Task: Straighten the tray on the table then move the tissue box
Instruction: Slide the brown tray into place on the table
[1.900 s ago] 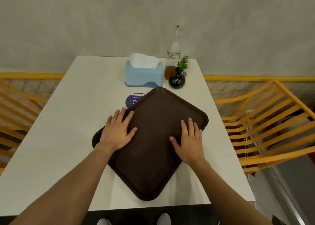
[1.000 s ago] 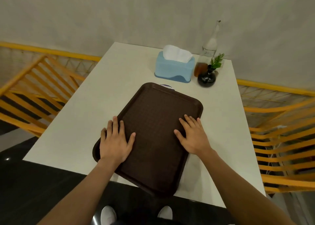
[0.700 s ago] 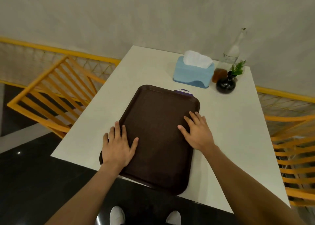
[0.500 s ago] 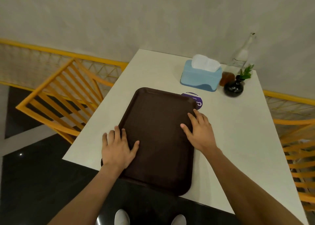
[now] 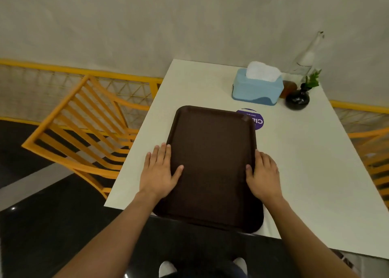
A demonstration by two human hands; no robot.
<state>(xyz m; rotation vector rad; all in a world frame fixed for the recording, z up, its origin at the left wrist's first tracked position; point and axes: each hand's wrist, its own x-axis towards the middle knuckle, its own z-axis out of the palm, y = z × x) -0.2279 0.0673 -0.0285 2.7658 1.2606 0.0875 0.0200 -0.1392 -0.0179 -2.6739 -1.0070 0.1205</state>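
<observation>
A dark brown tray [image 5: 212,161] lies lengthwise on the white table [image 5: 305,161], its long sides roughly parallel to the table's sides and its near end hanging slightly over the front edge. My left hand [image 5: 160,172] clasps the tray's left rim, thumb on the inside. On the opposite rim my right hand [image 5: 263,176] holds the same way. The light blue tissue box [image 5: 256,88], with white tissue sticking out on top, stands beyond the tray's far right corner, apart from it and from both hands.
Right of the tissue box stand a clear glass bottle [image 5: 303,62] and a small black vase [image 5: 297,99] with a green sprig. A round purple sticker [image 5: 257,120] peeks from under the tray's far right corner. Orange chairs [image 5: 84,130] flank the table; a wall is behind.
The tray has turned from a diagonal position to lie square with the table. My hands have slid from its flat surface out to its two side rims.
</observation>
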